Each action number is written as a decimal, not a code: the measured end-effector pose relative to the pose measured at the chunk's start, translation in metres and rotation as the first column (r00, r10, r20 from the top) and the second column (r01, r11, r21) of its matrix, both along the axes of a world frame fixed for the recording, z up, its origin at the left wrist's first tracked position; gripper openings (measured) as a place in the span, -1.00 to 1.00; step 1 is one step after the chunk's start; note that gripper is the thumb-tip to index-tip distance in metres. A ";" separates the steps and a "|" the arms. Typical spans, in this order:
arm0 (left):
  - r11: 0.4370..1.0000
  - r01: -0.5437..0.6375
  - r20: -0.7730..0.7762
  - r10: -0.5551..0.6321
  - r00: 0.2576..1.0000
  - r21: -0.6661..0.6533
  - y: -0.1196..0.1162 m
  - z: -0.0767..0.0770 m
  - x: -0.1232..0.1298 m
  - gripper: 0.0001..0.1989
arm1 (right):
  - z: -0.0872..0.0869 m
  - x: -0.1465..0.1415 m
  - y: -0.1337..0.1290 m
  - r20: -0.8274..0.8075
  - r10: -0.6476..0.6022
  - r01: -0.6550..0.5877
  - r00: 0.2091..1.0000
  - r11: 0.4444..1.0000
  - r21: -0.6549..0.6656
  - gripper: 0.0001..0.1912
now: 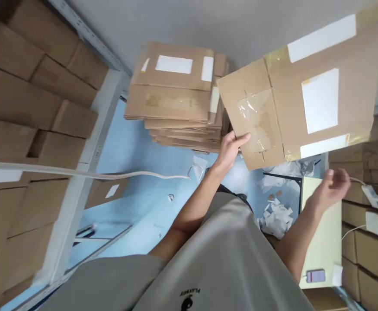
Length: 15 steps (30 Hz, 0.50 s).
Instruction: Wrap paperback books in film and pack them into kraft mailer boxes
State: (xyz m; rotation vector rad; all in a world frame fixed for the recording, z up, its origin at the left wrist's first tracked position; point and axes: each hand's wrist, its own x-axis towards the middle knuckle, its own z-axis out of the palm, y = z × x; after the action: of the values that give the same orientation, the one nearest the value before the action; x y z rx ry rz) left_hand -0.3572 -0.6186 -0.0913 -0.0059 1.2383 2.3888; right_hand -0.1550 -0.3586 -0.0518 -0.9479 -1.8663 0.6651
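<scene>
My left hand (229,149) grips the lower left edge of a flattened cardboard box (293,103), its thumb lying over the front face. The box is tilted up to the right and carries white labels and strips of clear tape. Below its right end is my right hand (333,188), apart from the cardboard, with loosely curled fingers, the thumb held away from them and nothing visible in it. To the left of the held box rises a stack of flattened cardboard boxes (176,101), the top one bearing white labels.
Shelves of closed cartons (20,99) line the left side, behind a white upright post (101,125). More cartons (370,259) stand at right, beside a pale yellow tabletop (321,237) with a phone (315,276). Scrap paper (276,218) lies below. A white cable (127,175) crosses the left.
</scene>
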 end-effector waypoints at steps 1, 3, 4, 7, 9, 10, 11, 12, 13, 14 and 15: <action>0.998 0.054 -0.032 -0.055 0.998 -0.024 0.016 0.001 0.011 -0.56 | 0.000 0.027 0.022 -0.038 -0.074 0.076 0.997 0.996 0.044 -0.28; 0.984 0.168 -0.095 -0.174 0.980 -0.067 0.052 0.002 0.038 -0.56 | -0.003 0.083 0.060 -0.069 -0.165 0.171 0.984 0.982 0.079 -0.29; 0.970 0.227 -0.122 -0.236 0.964 -0.088 0.072 0.003 0.053 -0.56 | -0.006 0.111 0.075 -0.066 -0.193 0.197 0.979 0.978 0.072 -0.27; 0.901 0.407 -0.169 -0.430 0.887 -0.151 0.137 -0.002 0.104 -0.54 | -0.020 0.194 0.109 -0.016 -0.234 0.233 0.972 0.972 -0.039 -0.18; 0.827 0.523 -0.172 -0.557 0.813 -0.205 0.179 -0.011 0.139 -0.52 | -0.031 0.245 0.125 0.004 -0.216 0.214 0.976 0.962 -0.171 -0.18; 0.785 0.572 -0.167 -0.614 0.772 -0.238 0.200 -0.016 0.156 -0.51 | -0.037 0.270 0.134 0.001 -0.194 0.189 0.981 0.953 -0.235 -0.20; 0.743 0.612 -0.161 -0.661 0.733 -0.271 0.220 -0.022 0.173 -0.50 | -0.043 0.295 0.141 -0.008 -0.183 0.173 0.983 0.940 -0.294 -0.22; 0.704 0.643 -0.159 -0.702 0.694 -0.302 0.239 -0.029 0.189 -0.49 | -0.050 0.321 0.149 -0.021 -0.191 0.172 0.981 0.922 -0.347 -0.24; 0.675 0.659 -0.169 -0.730 0.662 -0.332 0.257 -0.036 0.205 -0.47 | -0.058 0.347 0.155 -0.038 -0.213 0.181 0.976 0.900 -0.396 -0.27; 0.653 0.665 -0.192 -0.750 0.633 -0.362 0.275 -0.043 0.220 -0.46 | -0.067 0.372 0.161 -0.056 -0.250 0.201 0.967 0.876 -0.439 -0.30; 0.639 0.661 -0.223 -0.764 0.606 -0.393 0.293 -0.050 0.234 -0.44 | -0.077 0.396 0.164 -0.075 -0.294 0.225 0.953 0.850 -0.476 -0.33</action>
State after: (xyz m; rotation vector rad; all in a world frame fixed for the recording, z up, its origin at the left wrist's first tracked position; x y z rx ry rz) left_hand -0.1236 -0.3261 -0.1413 0.7639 1.3733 1.5145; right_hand 0.2415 -0.1945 -0.1292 -1.3926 -1.4339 1.0073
